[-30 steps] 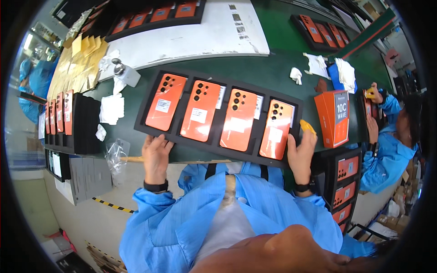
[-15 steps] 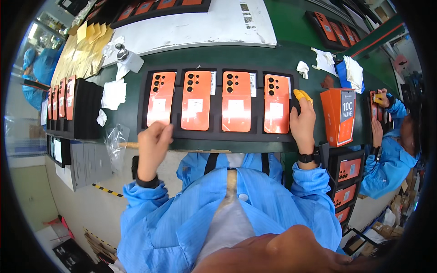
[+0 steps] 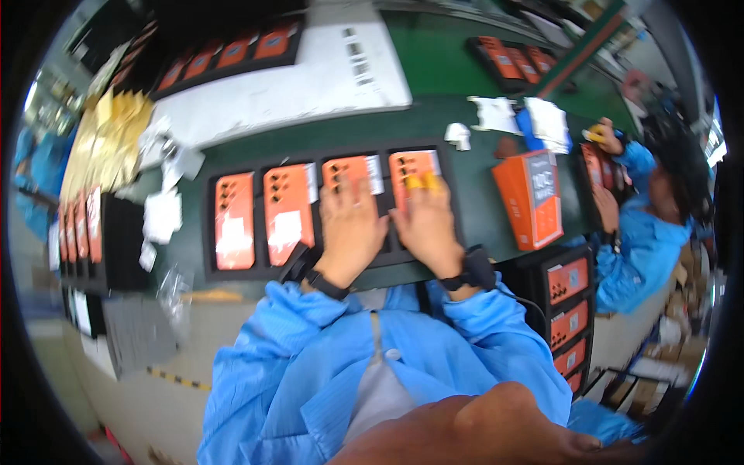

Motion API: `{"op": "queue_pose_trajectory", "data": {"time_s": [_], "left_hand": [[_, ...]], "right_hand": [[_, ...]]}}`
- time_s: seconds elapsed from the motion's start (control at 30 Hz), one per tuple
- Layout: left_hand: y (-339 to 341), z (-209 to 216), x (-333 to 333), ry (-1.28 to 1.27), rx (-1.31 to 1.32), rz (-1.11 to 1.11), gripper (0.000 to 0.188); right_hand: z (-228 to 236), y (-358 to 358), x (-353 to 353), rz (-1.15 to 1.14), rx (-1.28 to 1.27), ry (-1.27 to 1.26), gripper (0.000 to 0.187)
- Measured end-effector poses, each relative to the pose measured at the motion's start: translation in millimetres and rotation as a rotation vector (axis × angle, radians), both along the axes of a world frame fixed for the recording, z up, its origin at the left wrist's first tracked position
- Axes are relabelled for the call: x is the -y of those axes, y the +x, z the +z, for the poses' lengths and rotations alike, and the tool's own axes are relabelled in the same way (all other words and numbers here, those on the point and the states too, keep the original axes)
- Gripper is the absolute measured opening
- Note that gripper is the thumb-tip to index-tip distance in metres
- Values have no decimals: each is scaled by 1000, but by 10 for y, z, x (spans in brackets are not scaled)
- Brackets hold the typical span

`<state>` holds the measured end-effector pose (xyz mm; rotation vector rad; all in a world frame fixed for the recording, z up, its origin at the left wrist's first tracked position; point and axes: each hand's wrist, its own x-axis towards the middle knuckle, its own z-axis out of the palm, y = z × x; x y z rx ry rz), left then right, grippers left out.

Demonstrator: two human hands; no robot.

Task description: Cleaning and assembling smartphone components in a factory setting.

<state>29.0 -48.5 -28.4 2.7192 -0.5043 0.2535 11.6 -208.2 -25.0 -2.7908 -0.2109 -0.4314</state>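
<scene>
Left hand (image 3: 353,236) and right hand (image 3: 428,232), straight-fingered and gripping nothing visible, hide most of two orange phones (image 3: 353,166); contact is unclear.

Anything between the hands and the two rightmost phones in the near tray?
Nothing visible blocks the left hand, over the third phone from the left. The right hand, over the fourth phone, wears yellow finger covers; nothing else visible stands between. Blur hides whether they touch.

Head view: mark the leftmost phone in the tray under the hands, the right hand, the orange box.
Leftmost phone (image 3: 236,215): head view, back below the cameras.
Right hand (image 3: 428,230): head view, its back.
Orange box (image 3: 522,201): head view, left face.
</scene>
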Motion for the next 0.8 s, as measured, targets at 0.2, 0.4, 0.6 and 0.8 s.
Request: {"op": "queue_pose_trajectory", "data": {"time_s": [0.2, 0.4, 0.6, 0.8], "left_hand": [[126, -8, 79, -6, 127, -18, 75], [232, -72, -38, -125, 115, -66, 84], [294, 331, -360, -700, -441, -71, 77], [222, 485, -613, -291, -150, 60, 54]], "right_hand": [[-295, 147, -1, -75, 21, -61, 64], [65, 190, -96, -113, -132, 101, 65], [453, 166, 382, -54, -100, 525, 30], [419, 71, 534, -165, -55, 436, 20]]}}
